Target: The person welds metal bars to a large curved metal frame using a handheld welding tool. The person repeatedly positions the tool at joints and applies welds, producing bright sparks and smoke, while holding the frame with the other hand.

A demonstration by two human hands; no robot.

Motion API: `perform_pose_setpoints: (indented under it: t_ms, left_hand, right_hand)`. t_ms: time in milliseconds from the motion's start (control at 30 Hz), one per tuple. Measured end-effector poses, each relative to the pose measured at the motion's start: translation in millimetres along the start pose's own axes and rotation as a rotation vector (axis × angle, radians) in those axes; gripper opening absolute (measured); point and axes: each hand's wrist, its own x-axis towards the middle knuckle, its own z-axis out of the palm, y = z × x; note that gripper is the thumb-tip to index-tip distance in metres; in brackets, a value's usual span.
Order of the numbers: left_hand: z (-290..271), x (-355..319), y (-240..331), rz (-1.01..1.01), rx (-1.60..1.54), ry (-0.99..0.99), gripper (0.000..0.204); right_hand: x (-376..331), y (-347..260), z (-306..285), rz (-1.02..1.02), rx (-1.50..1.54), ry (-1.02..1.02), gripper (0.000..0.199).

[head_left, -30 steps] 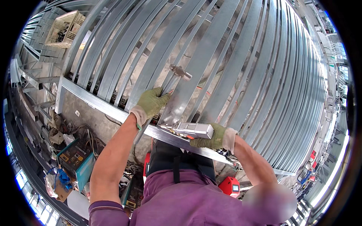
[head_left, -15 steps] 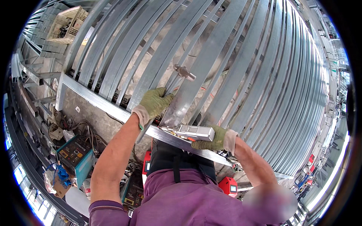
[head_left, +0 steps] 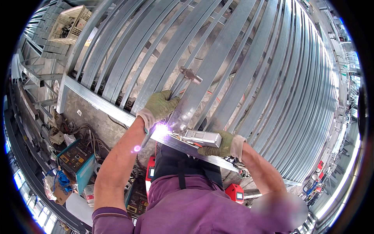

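My left hand (head_left: 160,106), in a green glove, is closed around the handle of a hammer (head_left: 191,76). Its metal head lies over the galvanized steel bars (head_left: 210,70), and the handle's end sticks out below my wrist. In my right hand (head_left: 221,146), also gloved, is a silver, box-shaped welding torch (head_left: 203,137), held low over the frame's near rail (head_left: 102,106). The torch tip points left at the joint of a bar and this rail. A bright white-violet welding arc (head_left: 161,130) burns there, just below my left hand, and its glare hides the joint.
Teal-sided welding machine (head_left: 78,162) and tangled cables lie on the floor at left. Red units (head_left: 235,192) stand beside my body. A cream plastic crate (head_left: 70,25) with small parts sits far left. Many parallel bars stretch away to the right, with gaps between them.
A welding arc has lit at the torch tip, throwing bright light on the rail and my left glove. Both hands, the hammer and the torch have stayed almost in place.
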Motion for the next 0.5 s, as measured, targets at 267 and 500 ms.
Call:
perform_pose_setpoints:
  t_ms: [267,500]
  left_hand:
    - [2,6,-10,0.022,0.024,0.027,0.04]
    - [-1,6,-7,-0.019,0.018,-0.016,0.039]
  right_hand:
    - [-3,-4,-1,-0.008,-0.002,-0.01,0.077]
    - [1,7,3,0.015,-0.025,0.001,0.078]
